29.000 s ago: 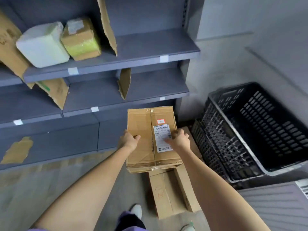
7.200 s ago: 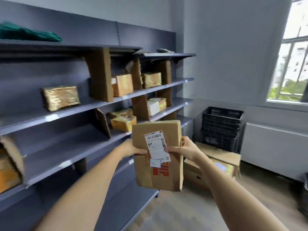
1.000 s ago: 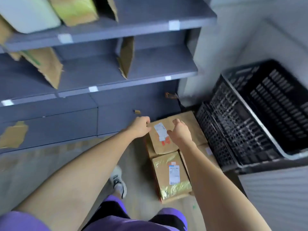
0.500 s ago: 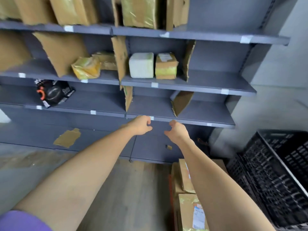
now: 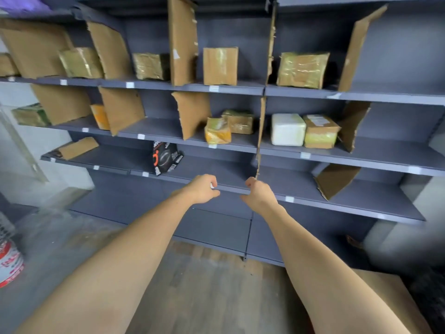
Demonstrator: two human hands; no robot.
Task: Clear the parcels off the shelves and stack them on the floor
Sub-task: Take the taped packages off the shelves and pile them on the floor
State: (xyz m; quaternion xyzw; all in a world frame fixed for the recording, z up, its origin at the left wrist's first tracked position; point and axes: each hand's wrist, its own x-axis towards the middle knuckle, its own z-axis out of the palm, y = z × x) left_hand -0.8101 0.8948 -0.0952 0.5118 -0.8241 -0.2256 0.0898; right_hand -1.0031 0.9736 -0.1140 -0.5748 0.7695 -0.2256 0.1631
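**Both hands empty in front of the lowest shelf**

The left hand (image 5: 203,189) has its fingers loosely curled and grips nothing; the right hand (image 5: 257,192) likewise hangs with fingers loosely bent, empty. Both hover in front of the edge of the dark grey metal shelving unit (image 5: 337,204), near a torn brown cardboard divider (image 5: 261,131). Just left and behind, a black printed box (image 5: 166,159) leans on the lowest shelf. 1 level up sit a yellow taped parcel (image 5: 218,131), a white foam block parcel (image 5: 287,129) and, touching it, a brown cardboard parcel with green tape (image 5: 320,131). Higher still stand a plain brown upright carton (image 5: 220,66) and a glossy tape-wrapped parcel (image 5: 302,69).
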